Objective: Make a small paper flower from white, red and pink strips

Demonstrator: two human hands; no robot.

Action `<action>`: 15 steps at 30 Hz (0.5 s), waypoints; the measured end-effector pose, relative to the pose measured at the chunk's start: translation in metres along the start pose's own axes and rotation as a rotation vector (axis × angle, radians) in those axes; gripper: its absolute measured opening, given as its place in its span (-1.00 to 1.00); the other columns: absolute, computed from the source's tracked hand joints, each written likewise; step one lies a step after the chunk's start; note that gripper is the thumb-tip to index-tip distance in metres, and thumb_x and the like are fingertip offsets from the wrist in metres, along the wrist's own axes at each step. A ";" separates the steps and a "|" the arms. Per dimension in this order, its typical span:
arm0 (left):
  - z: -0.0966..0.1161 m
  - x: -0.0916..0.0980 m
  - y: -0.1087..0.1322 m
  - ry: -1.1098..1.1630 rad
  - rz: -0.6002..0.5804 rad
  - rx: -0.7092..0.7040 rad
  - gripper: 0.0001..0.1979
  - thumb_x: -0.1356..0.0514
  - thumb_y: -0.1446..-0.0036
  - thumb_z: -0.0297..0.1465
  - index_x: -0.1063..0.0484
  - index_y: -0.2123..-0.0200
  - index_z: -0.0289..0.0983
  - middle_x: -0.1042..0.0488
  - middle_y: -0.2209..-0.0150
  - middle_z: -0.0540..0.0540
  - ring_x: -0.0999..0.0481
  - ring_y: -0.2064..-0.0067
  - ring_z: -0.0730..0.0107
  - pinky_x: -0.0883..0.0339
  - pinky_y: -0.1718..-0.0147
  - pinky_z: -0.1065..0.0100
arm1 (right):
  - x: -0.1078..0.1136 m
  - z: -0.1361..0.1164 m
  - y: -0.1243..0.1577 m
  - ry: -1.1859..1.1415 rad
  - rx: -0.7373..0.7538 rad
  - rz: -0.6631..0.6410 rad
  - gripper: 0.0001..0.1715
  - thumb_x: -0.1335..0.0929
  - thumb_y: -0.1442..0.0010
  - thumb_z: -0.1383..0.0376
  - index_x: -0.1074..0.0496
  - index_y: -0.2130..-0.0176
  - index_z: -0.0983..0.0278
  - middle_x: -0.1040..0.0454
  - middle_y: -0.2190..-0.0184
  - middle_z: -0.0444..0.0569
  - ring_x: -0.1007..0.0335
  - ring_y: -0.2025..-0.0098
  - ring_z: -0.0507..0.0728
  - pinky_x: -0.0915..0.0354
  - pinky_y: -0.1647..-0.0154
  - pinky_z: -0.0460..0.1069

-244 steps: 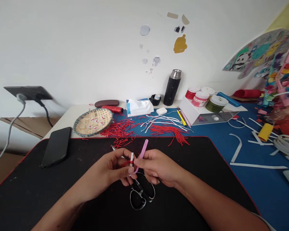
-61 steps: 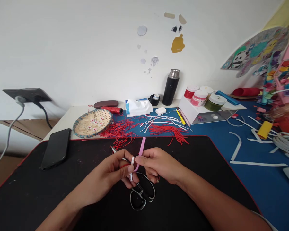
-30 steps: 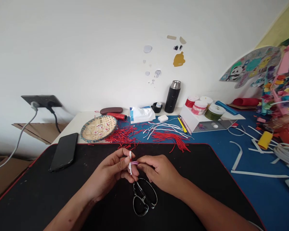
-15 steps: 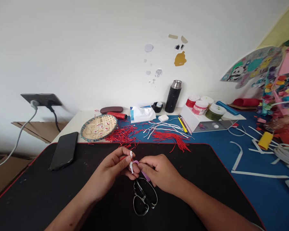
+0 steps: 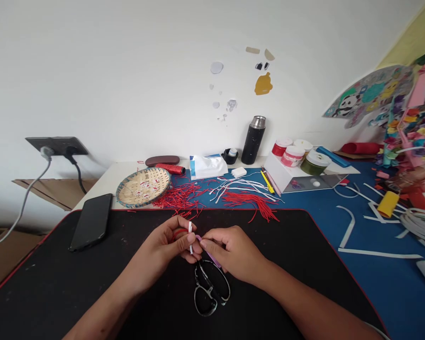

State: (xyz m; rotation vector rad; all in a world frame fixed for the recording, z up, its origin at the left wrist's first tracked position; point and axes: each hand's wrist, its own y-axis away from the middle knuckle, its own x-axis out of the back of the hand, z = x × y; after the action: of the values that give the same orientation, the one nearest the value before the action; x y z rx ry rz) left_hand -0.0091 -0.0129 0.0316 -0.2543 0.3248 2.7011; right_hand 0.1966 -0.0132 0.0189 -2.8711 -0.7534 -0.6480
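My left hand is closed, pinching a short white cord between thumb and fingers. A red cord loops across its fingers behind the white one. Close beside it, my right hand is closed on a thin purple tool; its curved end meets the white cord, and its exact kind cannot be made out. Just below both hands is a pair of scissors with dark, shiny handles, its blades hidden under the fingers.
On the black mat a phone lies at left. Behind stand a woven basket with small red-white pieces, red cords, white cords, a black flask and jars. Paper strips lie at right.
The whole view has shifted slightly. The red cord's loop shows more in my left hand, and the white cord is a little straighter. Both hands keep their hold.
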 end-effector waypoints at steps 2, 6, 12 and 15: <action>0.000 0.000 0.000 -0.004 -0.003 0.000 -0.65 -0.41 -0.16 -0.15 -0.41 0.26 -0.26 -0.65 0.41 -0.10 -0.62 0.41 0.31 -0.52 0.37 0.33 | 0.000 0.000 0.000 0.006 0.002 -0.004 -0.68 -0.31 -0.40 0.29 -0.58 0.35 0.28 -0.35 0.64 -0.22 -0.23 0.59 -0.04 -0.03 0.52 -0.12; -0.001 0.000 -0.001 0.006 -0.011 -0.001 -0.67 -0.41 -0.17 -0.17 -0.41 0.27 -0.26 -0.64 0.41 -0.10 -0.62 0.41 0.31 -0.52 0.37 0.32 | 0.000 0.000 0.000 0.008 0.010 -0.008 -0.68 -0.30 -0.40 0.29 -0.57 0.34 0.28 -0.36 0.62 -0.22 -0.24 0.58 -0.04 -0.05 0.50 -0.12; -0.006 0.002 -0.001 0.050 -0.006 -0.012 -0.69 -0.42 -0.17 -0.20 -0.41 0.28 -0.26 -0.65 0.42 -0.11 -0.62 0.42 0.31 -0.52 0.39 0.34 | 0.001 0.001 0.000 0.025 0.012 -0.014 -0.69 -0.30 -0.41 0.27 -0.57 0.32 0.27 -0.38 0.61 -0.22 -0.24 0.56 -0.03 -0.04 0.50 -0.11; -0.009 0.002 -0.002 0.079 -0.002 -0.016 -0.70 -0.42 -0.17 -0.22 -0.42 0.26 -0.27 -0.65 0.43 -0.13 -0.62 0.43 0.31 -0.51 0.40 0.35 | 0.001 0.001 0.000 0.029 0.012 -0.017 -0.69 -0.29 -0.41 0.28 -0.56 0.31 0.27 -0.39 0.61 -0.21 -0.24 0.56 -0.03 -0.04 0.50 -0.11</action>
State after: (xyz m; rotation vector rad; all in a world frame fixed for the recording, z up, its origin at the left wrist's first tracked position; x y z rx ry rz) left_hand -0.0094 -0.0129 0.0225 -0.3670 0.3264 2.6975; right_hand 0.1981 -0.0128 0.0182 -2.8407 -0.7760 -0.6832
